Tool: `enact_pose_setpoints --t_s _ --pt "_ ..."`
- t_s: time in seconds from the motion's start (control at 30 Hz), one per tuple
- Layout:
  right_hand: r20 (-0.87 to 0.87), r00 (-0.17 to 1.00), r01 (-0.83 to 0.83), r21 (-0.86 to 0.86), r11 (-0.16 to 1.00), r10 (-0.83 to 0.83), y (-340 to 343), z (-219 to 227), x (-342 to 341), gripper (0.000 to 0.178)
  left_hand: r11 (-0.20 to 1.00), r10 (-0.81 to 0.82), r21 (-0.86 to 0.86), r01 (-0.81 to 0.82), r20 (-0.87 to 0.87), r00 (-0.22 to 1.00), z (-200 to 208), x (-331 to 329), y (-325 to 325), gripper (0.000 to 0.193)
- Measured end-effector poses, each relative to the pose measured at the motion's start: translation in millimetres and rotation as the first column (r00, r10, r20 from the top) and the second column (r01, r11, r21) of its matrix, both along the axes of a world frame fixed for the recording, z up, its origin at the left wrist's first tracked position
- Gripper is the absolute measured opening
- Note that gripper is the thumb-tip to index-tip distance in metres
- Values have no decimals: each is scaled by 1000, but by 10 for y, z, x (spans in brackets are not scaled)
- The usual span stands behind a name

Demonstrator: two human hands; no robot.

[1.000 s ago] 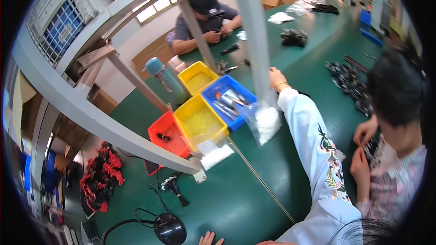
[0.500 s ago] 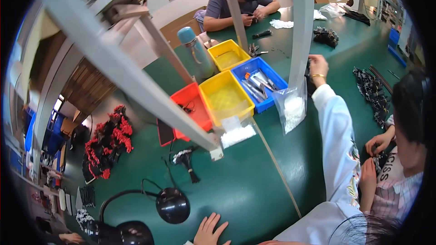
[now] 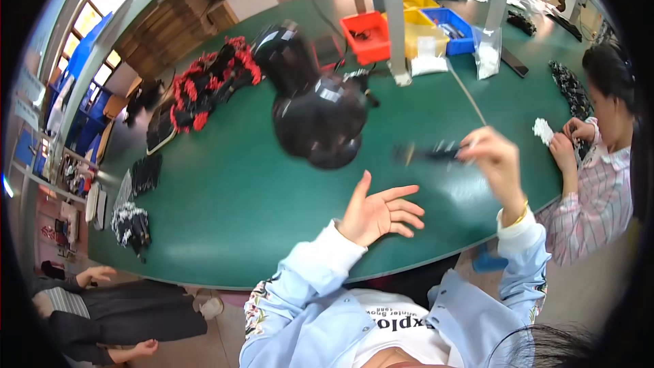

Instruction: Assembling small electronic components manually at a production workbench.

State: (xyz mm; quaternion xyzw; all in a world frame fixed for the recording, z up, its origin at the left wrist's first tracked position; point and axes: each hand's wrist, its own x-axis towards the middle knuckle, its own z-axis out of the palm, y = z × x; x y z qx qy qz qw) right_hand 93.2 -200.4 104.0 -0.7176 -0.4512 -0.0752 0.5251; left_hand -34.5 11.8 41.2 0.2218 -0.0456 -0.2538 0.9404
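In my right hand [image 3: 494,162] is a bundle of short black cables [image 3: 429,153] with pale ends, smeared by motion and held above the green table [image 3: 225,232]. The fingers pinch it at its right end. My left hand [image 3: 378,217] is open below and to the left of it, palm turned up and fingers spread, touching nothing. A glossy black desk lamp [image 3: 320,123] with rounded parts stands beyond my left hand. Behind the lamp lies another small dark cable bundle [image 3: 357,80], partly hidden.
Red-and-black cable bundles [image 3: 211,88] lie far left, black-and-white ones [image 3: 129,225] nearer. A red bin [image 3: 368,37], yellow bin [image 3: 415,33] and blue bin [image 3: 453,31] stand by metal posts, near a bag of white pieces [image 3: 487,54]. A co-worker [image 3: 606,116] sits at right.
My right hand has come back from beside the post, now with a cable bundle. My left hand has lifted and turned palm up. The view has swung left and down.
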Motion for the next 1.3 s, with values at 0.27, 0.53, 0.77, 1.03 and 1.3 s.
enact_pose_setpoints --t_s 0.27,0.53,0.77,1.03,1.3 --pt "-209 907 -373 1 928 365 1045 -345 -824 23 824 381 451 -343 8 925 -158 -1116 514 30" --pt "-28 999 -22 -60 998 20 2208 -1363 201 48 739 494 441 -510 161 855 18 -953 736 25" --pt "-147 984 -94 23 995 96 2244 -1107 65 50 692 593 428 -582 122 795 -144 -798 759 19" --pt "-522 755 -526 -120 842 397 1933 -739 378 40 644 653 515 -566 16 757 -166 -832 793 15" --pt "349 845 518 -349 781 -405 2089 -1386 1175 39 685 664 456 -567 -71 744 -163 -766 701 12"
